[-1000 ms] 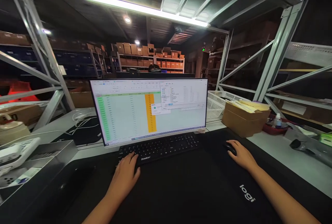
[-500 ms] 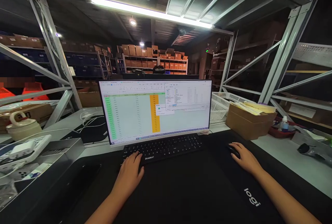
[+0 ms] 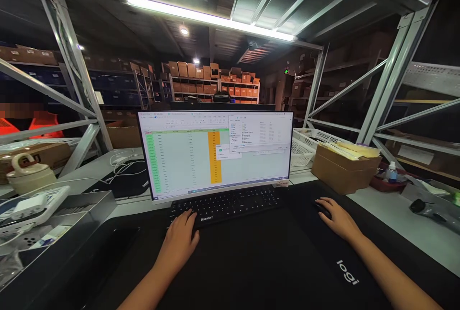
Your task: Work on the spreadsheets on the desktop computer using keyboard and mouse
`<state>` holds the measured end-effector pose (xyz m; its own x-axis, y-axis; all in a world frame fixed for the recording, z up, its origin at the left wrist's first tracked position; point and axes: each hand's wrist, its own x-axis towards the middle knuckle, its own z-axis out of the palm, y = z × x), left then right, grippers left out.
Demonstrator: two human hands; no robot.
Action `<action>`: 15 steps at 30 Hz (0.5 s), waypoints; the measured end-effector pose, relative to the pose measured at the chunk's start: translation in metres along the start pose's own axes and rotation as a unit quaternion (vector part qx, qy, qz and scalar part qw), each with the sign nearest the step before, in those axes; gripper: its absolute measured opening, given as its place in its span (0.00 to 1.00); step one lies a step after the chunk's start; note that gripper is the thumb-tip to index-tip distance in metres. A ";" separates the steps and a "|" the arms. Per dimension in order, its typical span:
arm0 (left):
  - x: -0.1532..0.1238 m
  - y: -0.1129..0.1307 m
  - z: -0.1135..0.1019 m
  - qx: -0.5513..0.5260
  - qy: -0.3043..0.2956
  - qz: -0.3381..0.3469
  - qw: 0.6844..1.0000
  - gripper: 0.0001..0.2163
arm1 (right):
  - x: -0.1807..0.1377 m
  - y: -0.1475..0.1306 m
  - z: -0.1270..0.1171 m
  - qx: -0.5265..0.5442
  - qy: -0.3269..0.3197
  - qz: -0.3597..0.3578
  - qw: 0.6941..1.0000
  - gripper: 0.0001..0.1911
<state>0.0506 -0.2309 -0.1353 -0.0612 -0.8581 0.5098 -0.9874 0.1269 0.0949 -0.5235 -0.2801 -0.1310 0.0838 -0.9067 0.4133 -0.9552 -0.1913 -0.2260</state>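
Note:
My left hand [image 3: 181, 233] rests on the lower left edge of a black keyboard [image 3: 230, 204], fingers stretched over the keys and thumb apart, holding nothing. At the right, my right hand [image 3: 338, 216] is wrapped over a dark computer mouse [image 3: 324, 210], much of which the hand covers. Both lie on a large black desk mat [image 3: 244, 262] with a white "logi" print. Behind the keyboard stands a monitor [image 3: 187, 161] showing a spreadsheet with green and orange columns. A file window and a smaller dialog box overlap the sheet on the screen's right side.
To the right are a cardboard box [image 3: 332, 171] of papers, white baskets [image 3: 302, 149], a spray bottle [image 3: 391, 172] and a barcode scanner [image 3: 431, 212]. A grey tray [image 3: 89, 209] and a cream lidded jug [image 3: 30, 176] stand left. Metal rack posts [image 3: 398, 65] frame the desk.
Both hands keep their places on the keyboard and mouse. The view has shifted very slightly; the windows on the screen look the same.

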 end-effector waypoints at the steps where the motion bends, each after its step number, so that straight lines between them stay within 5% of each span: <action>1: 0.000 0.000 0.000 0.002 -0.002 0.000 1.000 0.23 | 0.000 -0.001 -0.001 0.000 -0.002 0.000 1.000 0.24; 11: 0.000 0.001 -0.003 0.021 -0.018 0.000 1.000 0.23 | 0.001 -0.002 -0.002 0.001 0.009 0.018 1.000 0.25; 15: 0.002 0.005 -0.007 0.029 -0.023 0.007 0.999 0.22 | 0.003 -0.034 -0.017 -0.026 0.080 -0.016 0.996 0.26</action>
<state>0.0468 -0.2281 -0.1281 -0.0798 -0.8784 0.4712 -0.9931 0.1110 0.0388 -0.4957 -0.2702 -0.1066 0.0720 -0.8286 0.5553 -0.9665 -0.1953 -0.1662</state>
